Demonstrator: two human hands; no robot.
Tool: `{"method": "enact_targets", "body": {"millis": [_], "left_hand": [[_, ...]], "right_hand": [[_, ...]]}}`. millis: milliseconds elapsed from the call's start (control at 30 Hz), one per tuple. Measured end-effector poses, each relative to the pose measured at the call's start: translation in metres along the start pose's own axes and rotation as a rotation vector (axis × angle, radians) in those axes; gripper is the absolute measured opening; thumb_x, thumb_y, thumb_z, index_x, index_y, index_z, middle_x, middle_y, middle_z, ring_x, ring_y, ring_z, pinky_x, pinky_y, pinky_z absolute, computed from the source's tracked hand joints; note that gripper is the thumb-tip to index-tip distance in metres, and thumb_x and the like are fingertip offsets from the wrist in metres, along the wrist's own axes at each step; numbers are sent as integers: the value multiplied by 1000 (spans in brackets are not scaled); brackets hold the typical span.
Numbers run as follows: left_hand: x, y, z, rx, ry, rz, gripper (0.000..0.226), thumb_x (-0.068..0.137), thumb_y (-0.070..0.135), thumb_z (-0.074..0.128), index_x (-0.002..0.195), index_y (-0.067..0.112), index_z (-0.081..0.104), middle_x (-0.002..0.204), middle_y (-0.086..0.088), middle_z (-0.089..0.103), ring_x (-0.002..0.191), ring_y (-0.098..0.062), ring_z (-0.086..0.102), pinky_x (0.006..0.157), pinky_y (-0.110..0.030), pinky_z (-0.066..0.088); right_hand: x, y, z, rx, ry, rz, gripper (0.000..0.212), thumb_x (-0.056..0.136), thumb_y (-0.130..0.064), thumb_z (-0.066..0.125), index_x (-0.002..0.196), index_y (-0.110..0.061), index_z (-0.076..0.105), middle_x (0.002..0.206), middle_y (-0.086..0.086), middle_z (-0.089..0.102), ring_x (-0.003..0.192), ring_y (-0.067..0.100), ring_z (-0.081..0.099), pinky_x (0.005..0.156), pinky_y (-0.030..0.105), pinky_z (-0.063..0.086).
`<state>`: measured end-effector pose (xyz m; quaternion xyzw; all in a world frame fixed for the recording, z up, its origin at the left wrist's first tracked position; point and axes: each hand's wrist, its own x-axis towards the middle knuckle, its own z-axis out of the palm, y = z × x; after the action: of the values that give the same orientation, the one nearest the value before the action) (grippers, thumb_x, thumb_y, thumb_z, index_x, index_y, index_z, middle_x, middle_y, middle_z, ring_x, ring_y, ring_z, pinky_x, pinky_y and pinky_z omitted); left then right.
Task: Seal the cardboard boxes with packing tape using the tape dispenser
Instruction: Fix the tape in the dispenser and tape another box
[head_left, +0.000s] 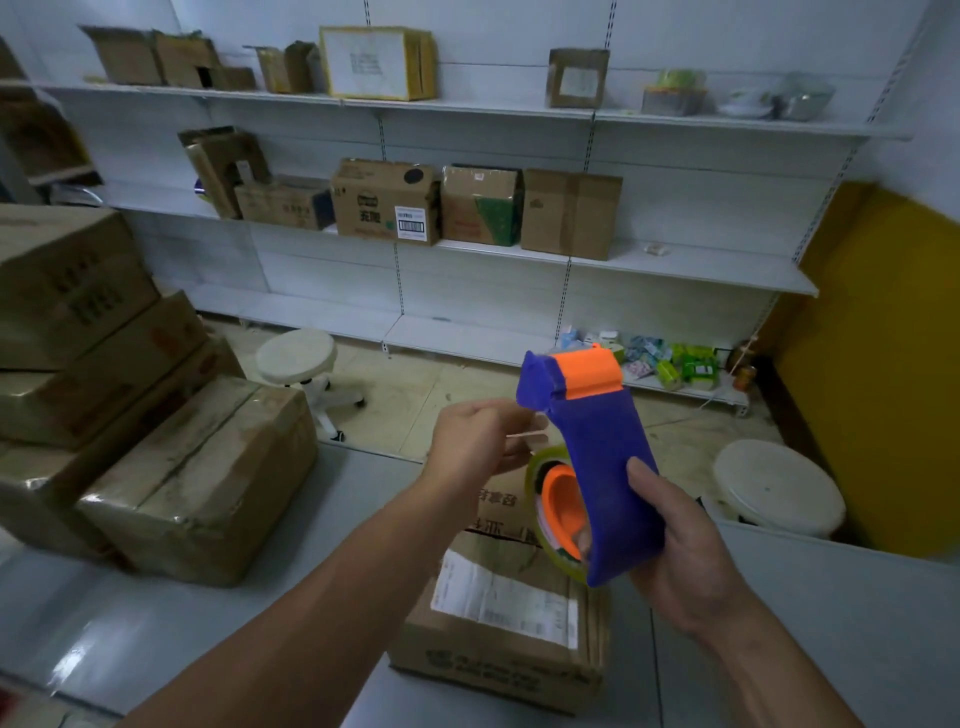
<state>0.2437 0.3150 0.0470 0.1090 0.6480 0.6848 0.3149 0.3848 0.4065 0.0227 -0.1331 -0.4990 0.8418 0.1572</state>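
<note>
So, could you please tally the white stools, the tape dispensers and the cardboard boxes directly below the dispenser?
white stools: 2
tape dispenser: 1
cardboard box below it: 1
Total: 4

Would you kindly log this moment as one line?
right hand: grips tape dispenser | left hand: pinches tape end | cardboard box: beneath hands
</note>
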Motion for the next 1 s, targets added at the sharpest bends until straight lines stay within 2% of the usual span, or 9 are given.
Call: {"method": "enact_targets", "body": {"millis": [67,267,367,467,533,633,733,867,1000], "left_hand": [[2,-1,-12,-89,-4,-42,11,84,7,61,80,13,70,74,2,72,57,-3,65,51,-16,47],[2,-1,-52,-306,-108,-257,31,90,4,56,62,15,62,51,5,61,47,-2,59,53,-15,49],[-1,1,-77,-427,-132,-320,14,89,7,61,77,7,69,67,-4,70,58,-9,67,63,-20,58],[0,2,-96,-374,-101,-258,8,90,12,62,87,7,69,72,-4,70,62,-11,68,64,-23,60],[3,2,-110,-234,-66,-169,9,88,12,63,89,8,71,78,-8,69,66,-13,65,59,-22,56],[6,3,-127,-18,-45,-33,14,87,17,67,96,9,74,89,-11,74,73,-14,67,65,-23,54],[8,6,-139,88,-15,34,7,88,15,68,86,11,73,78,-5,75,70,-10,70,67,-25,54],[10,4,-139,97,-33,31,26,87,3,64,64,16,69,67,-4,71,68,-15,68,79,-33,57],[15,6,-134,-11,34,70,7,87,11,68,81,9,72,74,-5,73,69,-13,67,72,-25,57]], "right_hand": [[4,4,7,-38,-18,15,67,42,-60,88,85,-10,78,74,12,71,59,20,68,54,27,54],[16,16,31,-118,-43,13,65,43,-61,87,78,-7,77,67,15,69,54,21,66,50,25,52],[21,17,42,-140,-81,23,65,42,-61,87,75,-5,76,60,15,67,47,21,62,45,23,49],[26,18,54,-174,-138,26,61,45,-59,86,73,-6,75,58,14,66,46,20,62,45,22,48],[28,18,62,-212,-180,34,59,46,-60,86,74,-10,76,63,12,68,49,19,63,47,24,50],[32,21,70,-228,-204,54,57,46,-58,87,77,-11,77,67,13,69,52,19,64,47,25,51],[36,22,70,-266,-205,89,59,47,-57,87,76,-8,76,65,18,67,48,23,63,45,25,51],[35,16,64,-396,-223,128,59,49,-61,85,82,-12,77,74,12,71,58,18,66,51,24,52],[37,-3,48,-622,-185,167,70,53,-71,78,89,-11,71,86,18,69,71,26,65,60,23,51]]}}
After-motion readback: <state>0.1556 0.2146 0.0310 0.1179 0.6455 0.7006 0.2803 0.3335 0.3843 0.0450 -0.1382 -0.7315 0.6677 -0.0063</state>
